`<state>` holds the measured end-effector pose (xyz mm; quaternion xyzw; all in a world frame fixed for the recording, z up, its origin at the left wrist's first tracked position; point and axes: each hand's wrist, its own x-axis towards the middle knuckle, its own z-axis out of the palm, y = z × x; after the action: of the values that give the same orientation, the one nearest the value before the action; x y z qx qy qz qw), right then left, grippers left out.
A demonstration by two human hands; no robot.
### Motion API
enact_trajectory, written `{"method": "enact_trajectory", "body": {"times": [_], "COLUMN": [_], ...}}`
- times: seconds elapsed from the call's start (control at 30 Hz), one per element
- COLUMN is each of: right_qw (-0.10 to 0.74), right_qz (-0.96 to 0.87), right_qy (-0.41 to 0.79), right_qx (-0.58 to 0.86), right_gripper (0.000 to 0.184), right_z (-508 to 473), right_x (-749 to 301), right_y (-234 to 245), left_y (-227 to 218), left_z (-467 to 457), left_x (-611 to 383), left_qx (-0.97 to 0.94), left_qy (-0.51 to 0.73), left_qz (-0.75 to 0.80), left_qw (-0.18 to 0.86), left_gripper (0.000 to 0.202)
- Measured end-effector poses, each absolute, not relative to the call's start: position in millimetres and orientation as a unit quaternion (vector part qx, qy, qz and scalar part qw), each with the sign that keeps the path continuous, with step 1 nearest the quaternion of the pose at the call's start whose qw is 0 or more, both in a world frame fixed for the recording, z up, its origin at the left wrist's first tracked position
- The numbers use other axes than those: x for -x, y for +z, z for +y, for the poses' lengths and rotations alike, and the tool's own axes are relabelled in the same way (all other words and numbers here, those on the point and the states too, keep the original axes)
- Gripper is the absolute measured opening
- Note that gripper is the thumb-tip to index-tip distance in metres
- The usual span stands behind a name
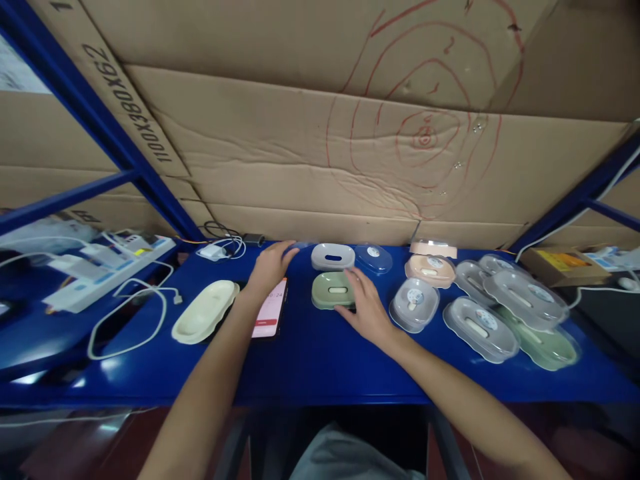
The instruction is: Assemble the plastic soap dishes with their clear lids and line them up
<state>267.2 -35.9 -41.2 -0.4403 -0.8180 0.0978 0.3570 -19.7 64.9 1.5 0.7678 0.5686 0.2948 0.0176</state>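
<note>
My left hand [271, 267] reaches forward over the blue shelf [310, 360], fingers stretched toward a small clear lid near the back; I cannot make out whether it holds it. A phone [271, 311] with a red and white screen lies under that wrist. My right hand [367, 305] rests spread beside a green soap dish [331, 289], fingertips touching its right edge. Just behind the green dish sits a grey-white dish [333, 256], with a clear lid [373, 258] to its right.
A cream tray [205, 311] lies at left beside a white cable [130, 320] and power strips [100, 267]. Several lidded dishes, clear, pink [430, 269] and green [545, 343], crowd the right side. Cardboard walls the back; blue frame struts slant at both sides.
</note>
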Motion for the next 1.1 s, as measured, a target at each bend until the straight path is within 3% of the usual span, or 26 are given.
{"method": "enact_trajectory", "body": {"times": [0.13,0.23,0.47,0.67,0.87,1.1], "right_qw": [0.393,0.395,0.342,0.326,0.305,0.265], "right_qz": [-0.768,-0.755,-0.783,-0.790,-0.808,-0.824], "right_qy": [0.111,0.112,0.115,0.114,0.098,0.070], "right_qx": [0.493,0.511,0.506,0.507,0.494,0.496], "right_gripper": [0.110,0.115,0.084,0.090,0.093,0.089], "right_z": [-33,-31,-24,-20,-20,-18], "right_x": [-267,-268,-272,-276,-279,-281], "right_y": [-47,-51,-60,-63,-59,-55], "left_y": [6,2,-11,-16,-26,-34], "left_z": [32,7,-8,-3,-1,3], "left_x": [-14,-39,-50,-43,-40,-41], "left_qx": [-0.796,-0.827,-0.870,-0.867,-0.876,-0.870], "left_qy": [0.329,0.316,0.288,0.282,0.238,0.220], "left_qz": [0.508,0.465,0.397,0.405,0.409,0.427], "left_qw": [0.014,0.019,0.049,0.065,0.097,0.112], "left_gripper": [0.038,0.033,0.029,0.046,0.080,0.077]}}
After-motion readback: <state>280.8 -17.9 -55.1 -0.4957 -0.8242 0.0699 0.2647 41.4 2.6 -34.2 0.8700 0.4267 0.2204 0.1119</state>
